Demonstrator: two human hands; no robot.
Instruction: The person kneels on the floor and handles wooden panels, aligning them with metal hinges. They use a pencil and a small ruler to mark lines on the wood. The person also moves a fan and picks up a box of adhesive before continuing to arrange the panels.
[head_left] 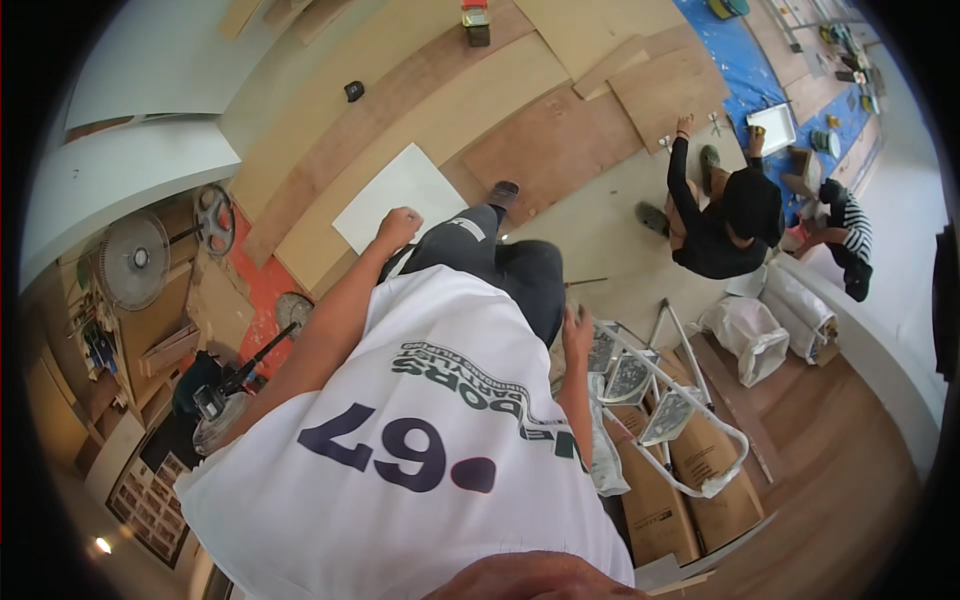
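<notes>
My left hand (402, 226) is loosely curled in front of my left thigh, and nothing shows in it. Beneath it in the view lies a white square panel (385, 195) on the wooden sheets. My right hand (577, 332) hangs by my right thigh with its fingers apart, and it appears to hold nothing. Nearest to that hand is a paint-spattered metal step ladder (665, 428), which stands to its right. I wear dark trousers (450, 247), and one dark shoe (504, 193) shows on a brown plywood sheet (555, 150).
Two people work at the right: one in black (725, 215) crouches by a board, another in striped sleeves (855, 235) bends nearby. A white tray (771, 130) rests on blue sheeting (735, 75). Fans (135, 258) stand left; cardboard boxes (715, 490) lie under the ladder.
</notes>
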